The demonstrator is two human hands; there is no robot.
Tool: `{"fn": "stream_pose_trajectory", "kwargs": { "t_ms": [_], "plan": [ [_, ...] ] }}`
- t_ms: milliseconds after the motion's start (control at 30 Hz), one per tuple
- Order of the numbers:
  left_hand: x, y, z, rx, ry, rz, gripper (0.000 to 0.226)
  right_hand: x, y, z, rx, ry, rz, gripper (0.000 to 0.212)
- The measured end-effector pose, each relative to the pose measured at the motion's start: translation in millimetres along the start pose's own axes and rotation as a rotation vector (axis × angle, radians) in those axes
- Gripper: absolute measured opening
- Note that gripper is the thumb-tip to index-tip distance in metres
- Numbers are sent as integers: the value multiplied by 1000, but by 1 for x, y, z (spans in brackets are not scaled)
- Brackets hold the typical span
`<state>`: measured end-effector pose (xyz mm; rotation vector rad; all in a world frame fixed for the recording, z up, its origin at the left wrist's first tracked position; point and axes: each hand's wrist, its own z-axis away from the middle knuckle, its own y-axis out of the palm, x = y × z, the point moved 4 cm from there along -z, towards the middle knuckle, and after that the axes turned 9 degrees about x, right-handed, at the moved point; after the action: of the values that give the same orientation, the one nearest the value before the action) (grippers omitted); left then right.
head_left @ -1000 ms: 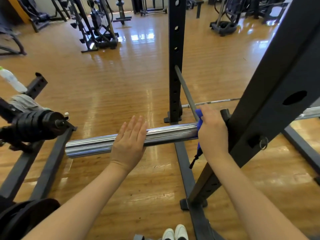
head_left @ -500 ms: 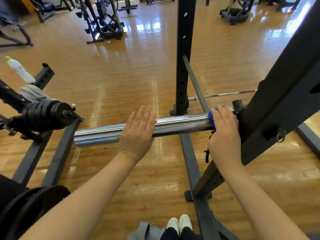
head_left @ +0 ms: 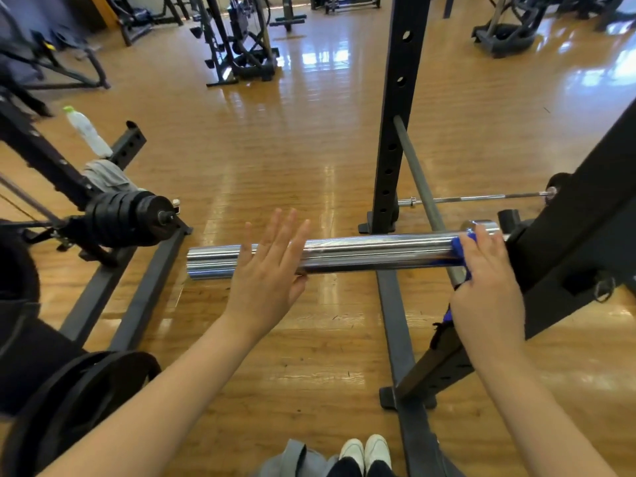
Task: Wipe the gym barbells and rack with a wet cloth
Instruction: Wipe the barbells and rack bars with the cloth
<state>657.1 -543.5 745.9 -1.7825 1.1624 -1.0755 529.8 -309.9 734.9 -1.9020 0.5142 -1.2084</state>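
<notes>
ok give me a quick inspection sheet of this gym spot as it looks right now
surface: glossy wooden floor, window glare on it.
job's things: chrome barbell sleeve lies level, its inner end at the black rack; blue cloth wrapped on that end.
clutter: water bottle and grey towel on the left-hand frame; loaded black plates; a thin bar on the floor beyond.
grippers: left hand flat, fingers straight, on the sleeve; right hand grips the cloth around it.
cables: nothing seen.
surroundings: exercise machines at the back; white shoes below.
</notes>
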Motion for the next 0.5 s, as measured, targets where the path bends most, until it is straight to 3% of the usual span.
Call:
{"fn": "stream_pose_trajectory", "kwargs": {
  "t_ms": [167, 367, 500],
  "plan": [
    [68, 16, 35, 218, -152, -92, 106, 0, 7, 1, -36, -22, 28, 63],
    [81, 23, 30, 68, -193, -42, 63, -12, 15, 7, -135, -80, 24, 59],
    [97, 22, 38, 75, -290, 36, 69, -14, 19, 17, -171, -88, 27, 57]
  ]
}}
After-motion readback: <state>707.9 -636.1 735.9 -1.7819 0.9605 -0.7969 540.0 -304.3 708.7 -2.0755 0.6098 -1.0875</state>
